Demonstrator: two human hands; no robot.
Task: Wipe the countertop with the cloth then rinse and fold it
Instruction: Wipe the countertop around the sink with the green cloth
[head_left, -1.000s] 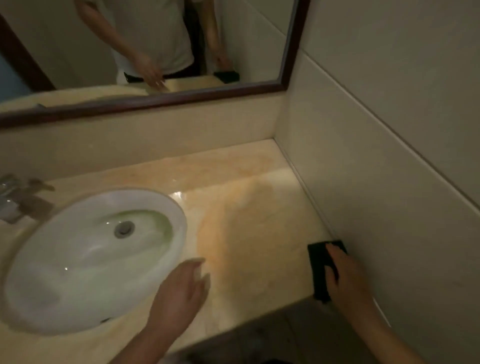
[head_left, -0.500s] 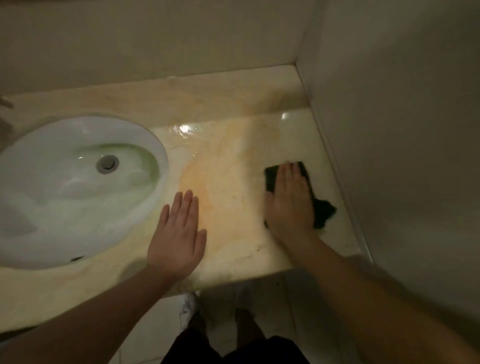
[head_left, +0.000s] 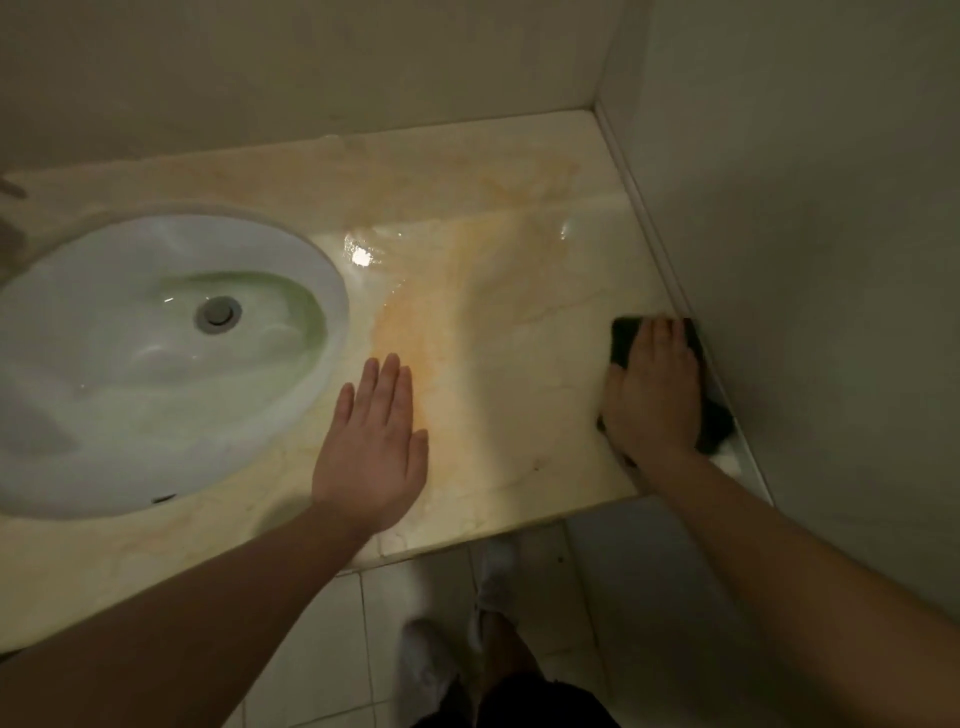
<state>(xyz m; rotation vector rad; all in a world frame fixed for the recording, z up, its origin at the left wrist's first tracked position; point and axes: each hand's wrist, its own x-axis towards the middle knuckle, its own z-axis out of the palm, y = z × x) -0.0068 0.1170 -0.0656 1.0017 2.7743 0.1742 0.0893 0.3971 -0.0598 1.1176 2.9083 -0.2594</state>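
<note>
A dark cloth (head_left: 623, 338) lies flat on the beige marble countertop (head_left: 519, 249), right against the side wall. My right hand (head_left: 654, 395) presses down on it with straight fingers and covers most of it; dark edges show beyond the fingertips and at the wrist side. My left hand (head_left: 374, 447) rests flat on the counter, fingers straight, just right of the white oval sink (head_left: 62, 467). A wet sheen shows on the counter behind both hands.
The right wall (head_left: 805, 260) meets the counter beside the cloth. The back wall (head_left: 311, 78) runs behind the counter. The sink drain (head_left: 218, 313) sits mid-basin. Below the counter's front edge are pale floor tiles (head_left: 322, 665) and my feet (head_left: 431, 660).
My right hand has slid the cloth rightward from mid-counter to the side wall. My left hand has stayed flat beside the sink. The view tilted down earlier, losing the mirror.
</note>
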